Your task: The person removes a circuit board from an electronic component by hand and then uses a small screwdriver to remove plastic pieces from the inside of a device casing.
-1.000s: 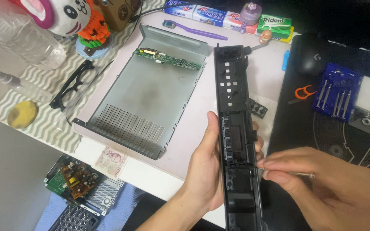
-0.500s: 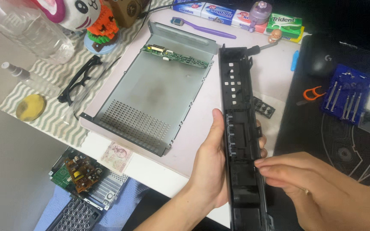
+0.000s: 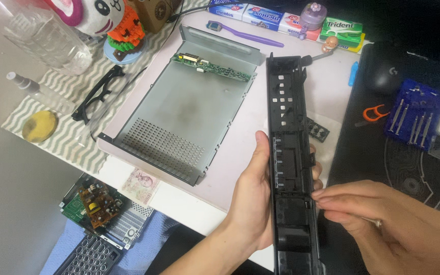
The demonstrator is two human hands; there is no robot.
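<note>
While gripped by left hand (image 3: pixel 253 198), long black ribbed plastic panel (image 3: pixel 289 153); right hand (image 3: pixel 388 224) fingers pinched at edge.

Left hand (image 3: pixel 253 196) curled; right fingers (image 3: pixel 332 196) seemingly pinched.

Long black plastic panel (image 3: pixel 289 168) in left hand (image 3: pixel 253 198), right hand (image 3: pixel 383 219) fingertips at its edge.
</note>
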